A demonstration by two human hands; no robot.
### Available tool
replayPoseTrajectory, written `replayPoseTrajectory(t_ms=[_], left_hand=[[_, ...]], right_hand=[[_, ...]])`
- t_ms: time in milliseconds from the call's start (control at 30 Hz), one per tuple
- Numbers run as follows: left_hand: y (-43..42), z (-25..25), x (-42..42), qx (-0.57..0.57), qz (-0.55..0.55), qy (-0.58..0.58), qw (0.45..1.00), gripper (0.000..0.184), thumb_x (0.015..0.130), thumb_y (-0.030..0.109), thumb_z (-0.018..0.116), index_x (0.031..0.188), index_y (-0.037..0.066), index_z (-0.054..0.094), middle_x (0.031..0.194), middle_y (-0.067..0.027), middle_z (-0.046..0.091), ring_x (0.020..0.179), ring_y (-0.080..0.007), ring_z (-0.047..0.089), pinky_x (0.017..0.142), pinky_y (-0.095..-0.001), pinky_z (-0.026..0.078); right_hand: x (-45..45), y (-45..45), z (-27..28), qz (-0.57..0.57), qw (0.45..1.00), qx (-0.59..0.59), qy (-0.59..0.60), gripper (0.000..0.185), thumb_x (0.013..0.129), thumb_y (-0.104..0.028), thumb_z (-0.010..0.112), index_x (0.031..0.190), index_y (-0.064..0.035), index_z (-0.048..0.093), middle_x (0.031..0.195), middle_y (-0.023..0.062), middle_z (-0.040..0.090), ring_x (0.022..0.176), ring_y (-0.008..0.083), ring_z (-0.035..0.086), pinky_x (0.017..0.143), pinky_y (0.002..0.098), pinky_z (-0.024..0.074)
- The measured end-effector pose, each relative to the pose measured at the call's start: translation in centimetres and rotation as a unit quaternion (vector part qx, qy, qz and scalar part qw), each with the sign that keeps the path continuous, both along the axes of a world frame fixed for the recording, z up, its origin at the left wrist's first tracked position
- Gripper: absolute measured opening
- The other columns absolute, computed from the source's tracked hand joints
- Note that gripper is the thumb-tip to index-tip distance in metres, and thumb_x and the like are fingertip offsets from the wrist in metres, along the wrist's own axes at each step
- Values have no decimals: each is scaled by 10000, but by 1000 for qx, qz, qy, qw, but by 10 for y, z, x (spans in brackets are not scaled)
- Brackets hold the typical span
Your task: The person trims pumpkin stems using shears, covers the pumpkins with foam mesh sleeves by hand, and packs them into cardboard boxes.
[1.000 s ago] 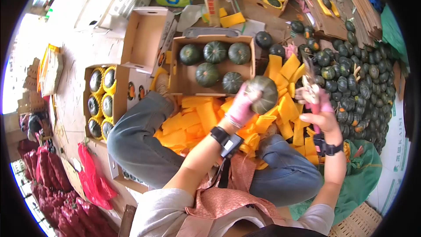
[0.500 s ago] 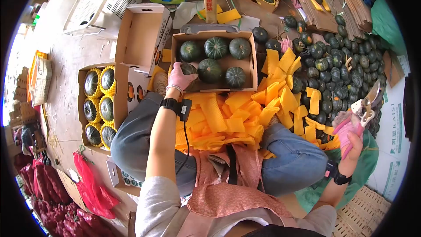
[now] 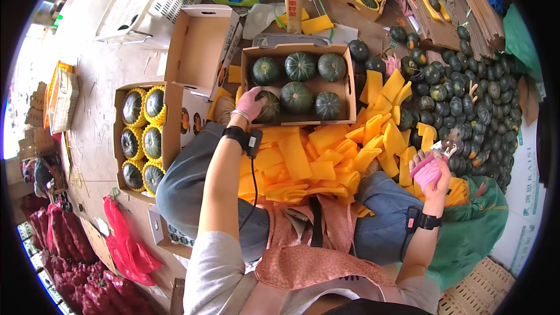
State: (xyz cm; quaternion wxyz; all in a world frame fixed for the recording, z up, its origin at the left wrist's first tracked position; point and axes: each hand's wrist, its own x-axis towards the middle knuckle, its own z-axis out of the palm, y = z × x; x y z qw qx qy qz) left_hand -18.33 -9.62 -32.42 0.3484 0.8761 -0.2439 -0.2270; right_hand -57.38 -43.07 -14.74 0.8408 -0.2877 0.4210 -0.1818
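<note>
Head view.

Left hand (image 3: 249,105), 1, pink-gloved: arm reaching forward, nearly straight, palm turned inward; fingers curved round the left flank of a dark green pumpkin (image 3: 269,108), the grip spread only to the fruit's width.

Said pumpkin: in the near left corner of an open cardboard box (image 3: 351,81), with 5 others, 2 rows of 3.

Right hand (image 3: 430,175), 1: elbow bent, forearm raised, held out to the right, well apart from the box; fingers wrapped about the pink handles of shears (image 3: 445,147). Blades point up and away from the wearer; too blurred to tell whether parted.

Yellow foam sleeves (image 3: 297,154), 1 pile, between the knees. Packed carton (image 3: 168,134), 1, at left, holding 6 netted pumpkins. Loose pumpkins (image 3: 461,90), 1 heap, at right.
</note>
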Motion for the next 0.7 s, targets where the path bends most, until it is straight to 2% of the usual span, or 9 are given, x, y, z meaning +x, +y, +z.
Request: replayPoseTrajectory(t_ms=[67,167,233,333,433,500,600,667,700], left_hand=[[-6,-6,-5,23,-24,-153,988,453,745,-16,544,1197,9,540,1191,-192,563,1155,-347,500,995,-347,392],[-22,31,-26,-67,79,-200,974,462,775,-78,463,1225,16,507,1277,-210,492,1207,-354,446,1018,-371,368],[-24,53,-43,-135,170,-182,959,530,775,-98,480,1291,16,444,1309,-197,472,1250,-317,422,1045,-356,337],[-32,76,-89,-343,286,-108,888,502,817,-108,458,1306,0,415,1326,-160,467,1253,-252,430,1058,-341,319],[-26,82,-131,-333,283,-50,898,470,844,-78,494,1301,2,419,1314,-141,477,1243,-235,440,1042,-322,333],[-17,55,-147,-277,256,-117,919,452,825,-78,531,1262,7,454,1237,-132,521,1175,-231,496,1002,-318,380],[-2,84,-148,-168,225,-189,941,460,769,-73,578,1212,31,507,1159,-127,553,1103,-259,532,939,-315,418],[9,89,-147,-136,242,-174,945,460,743,-71,593,1186,36,526,1124,-130,560,1071,-275,541,914,-316,430],[12,90,-144,-132,239,-185,944,459,744,-69,594,1185,41,527,1122,-134,557,1068,-287,538,916,-325,428]], right_hand=[[5,-2,-8,-5,999,41,9,255,756,-225,627,919,-55,529,982,134,571,970,288,546,886,459,427],[-4,-10,-33,24,999,44,7,232,765,-207,618,927,-65,532,963,124,582,934,287,564,847,453,453],[2,-6,-45,-17,988,-37,152,171,769,-137,623,913,-98,539,792,59,595,681,222,596,616,353,495],[0,-29,-101,23,940,-198,275,220,680,-79,726,776,-122,532,550,-22,478,433,84,438,382,225,310],[4,-50,-148,96,916,-222,319,175,720,-187,682,744,-93,536,479,20,447,427,130,443,408,271,358],[14,-51,-169,80,850,-254,454,230,760,-271,630,701,-63,550,494,55,493,445,189,480,444,327,404],[26,-34,-159,24,863,-299,405,308,790,-324,582,687,-34,587,530,94,559,493,226,536,494,355,435],[8,-53,-214,49,876,-281,389,330,802,-338,560,687,-32,605,554,101,586,518,224,559,503,360,439],[10,-51,-202,100,876,-253,398,373,788,-367,588,798,4,624,706,97,627,632,208,582,601,331,460]])
